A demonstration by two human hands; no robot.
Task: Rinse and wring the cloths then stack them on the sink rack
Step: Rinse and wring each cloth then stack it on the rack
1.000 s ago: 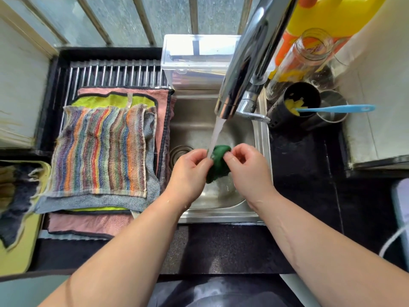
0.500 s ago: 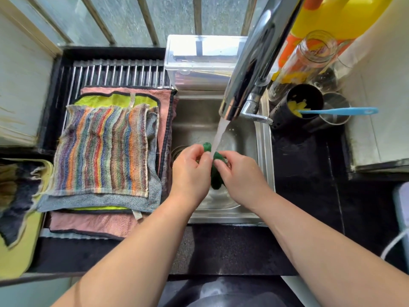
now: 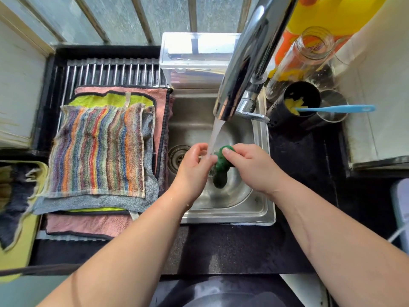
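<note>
A small dark green cloth (image 3: pixel 221 168), bunched into a twisted roll, hangs over the steel sink (image 3: pixel 230 209) under running water from the chrome tap (image 3: pixel 243 69). My right hand (image 3: pixel 250 167) grips its upper end with thumb on top. My left hand (image 3: pixel 194 167) holds the cloth's left side with curled fingers, the water stream falling between the hands. On the sink rack (image 3: pixel 110 73) to the left lies a stack of cloths: a striped cloth (image 3: pixel 97 149) on top, grey, lime and pink ones beneath.
A clear plastic box (image 3: pixel 194 58) stands behind the sink. At right are a glass jar (image 3: pixel 305 54), a yellow bottle (image 3: pixel 332 16) and a black holder (image 3: pixel 296 103) with a blue brush (image 3: pixel 336 109). A yellow tray (image 3: pixel 20 240) with dark cloths sits far left.
The green cloth has shifted to the right of the stream and hangs lower as a longer twisted roll. Both hands have turned on it; my left hand's fingers opened slightly.
</note>
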